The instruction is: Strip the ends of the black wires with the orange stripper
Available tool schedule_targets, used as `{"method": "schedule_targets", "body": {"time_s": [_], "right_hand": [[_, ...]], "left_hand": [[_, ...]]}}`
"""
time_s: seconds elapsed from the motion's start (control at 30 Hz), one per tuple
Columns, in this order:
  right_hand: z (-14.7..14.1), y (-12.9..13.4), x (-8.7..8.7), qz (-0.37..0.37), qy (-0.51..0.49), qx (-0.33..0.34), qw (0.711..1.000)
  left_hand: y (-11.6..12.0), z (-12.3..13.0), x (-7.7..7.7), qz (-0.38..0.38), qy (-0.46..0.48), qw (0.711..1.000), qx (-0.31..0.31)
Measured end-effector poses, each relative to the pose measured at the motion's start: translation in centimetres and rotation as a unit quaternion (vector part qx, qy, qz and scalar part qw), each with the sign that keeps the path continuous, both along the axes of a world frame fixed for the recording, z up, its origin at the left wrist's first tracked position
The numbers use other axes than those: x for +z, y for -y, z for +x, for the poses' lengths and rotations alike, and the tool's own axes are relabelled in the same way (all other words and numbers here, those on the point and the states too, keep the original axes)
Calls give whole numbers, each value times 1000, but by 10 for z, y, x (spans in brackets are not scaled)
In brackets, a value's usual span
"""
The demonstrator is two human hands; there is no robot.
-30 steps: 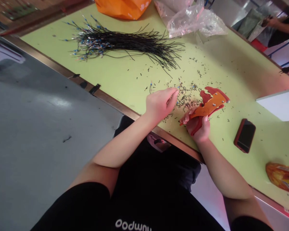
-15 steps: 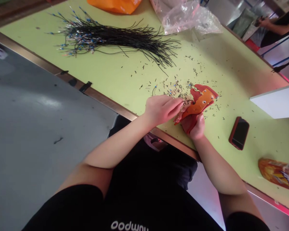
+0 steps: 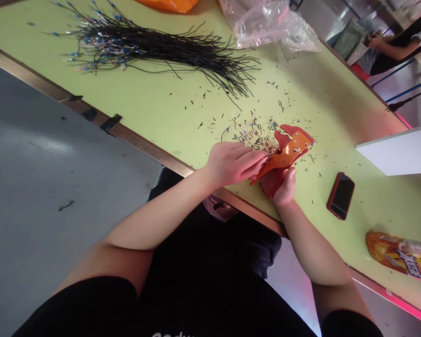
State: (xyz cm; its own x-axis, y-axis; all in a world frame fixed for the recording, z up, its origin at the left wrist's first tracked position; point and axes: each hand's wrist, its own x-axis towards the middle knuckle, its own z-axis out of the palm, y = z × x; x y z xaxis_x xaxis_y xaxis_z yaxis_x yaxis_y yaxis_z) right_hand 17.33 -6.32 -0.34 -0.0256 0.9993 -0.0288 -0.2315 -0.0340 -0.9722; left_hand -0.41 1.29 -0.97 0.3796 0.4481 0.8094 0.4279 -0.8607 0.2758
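While my right hand (image 3: 282, 187) grips the orange-and-red plastic wire stripper (image 3: 291, 152), held just above the pale green tabletop (image 3: 323, 112), the fingers (image 3: 256, 161) of my left hand pinch a thin black wire (image 3: 272, 152) at its jaws. Short black wire scraps (image 3: 252, 135) lie scattered just beside it. Farther left lies a long bundle of blue-tipped black wires (image 3: 150, 49); to the right, a black phone in a red case (image 3: 340, 195).

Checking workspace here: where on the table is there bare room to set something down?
Mostly bare green tabletop lies between the black wire bundle and near edge, and between the phone and white panel. It's crowded at the wire scraps, by the left hand and right hand on the orange wire stripper.
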Motion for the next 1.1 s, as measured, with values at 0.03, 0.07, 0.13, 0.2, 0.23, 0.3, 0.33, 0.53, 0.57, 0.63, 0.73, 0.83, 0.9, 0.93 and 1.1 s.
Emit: {"method": "schedule_targets", "body": {"time_s": [0.03, 0.07, 0.13, 0.2, 0.23, 0.3, 0.33, 0.53, 0.57, 0.63, 0.73, 0.83, 0.9, 0.93, 1.1], "right_hand": [[0, 0, 1, 1, 2, -2, 1000], [0, 0, 1, 2, 3, -2, 1000], [0, 0, 2, 6, 2, -4, 1000], [0, 0, 2, 12, 6, -5, 1000], [0, 0, 2, 16, 11, -5, 1000], [0, 0, 3, 25, 20, -2, 999], [0, 0, 4, 30, 21, 2, 999], [1, 0, 3, 17, 13, 6, 1000], [1, 1, 3, 15, 10, 5, 1000], [1, 1, 4, 14, 2, 6, 1000], [1, 0, 8, 7, 2, 3, 1000], [0, -1, 14, -4, 15, -1, 1000], [-1, -2, 17, -2, 16, 6, 1000], [-1, -2, 18, 0, 13, 13, 1000], [-1, -1, 20, 0, -30, 47, 998]], "left_hand": [[0, 0, 0, 2, 2, 1000, -2], [0, -1, 0, 7, 6, 1000, -7], [0, -1, 1, 14, 16, 1000, -17], [0, -1, 2, 15, 22, 999, -25], [0, -1, 3, 17, 25, 999, -28], [0, -1, 6, 36, 36, 998, -32], [0, 0, 7, 52, 47, 997, -32], [1, 1, 12, 87, 68, 994, -24], [1, 1, 11, 83, 61, 994, -23], [1, 0, 10, 79, 53, 995, -18], [1, 0, 8, 75, 55, 996, -13], [2, -1, 5, 56, 53, 997, -9], [2, 0, 4, 31, 42, 999, 0], [2, 0, 4, 18, 37, 999, 5], [1, 1, 6, -22, 45, 999, 3]]}}
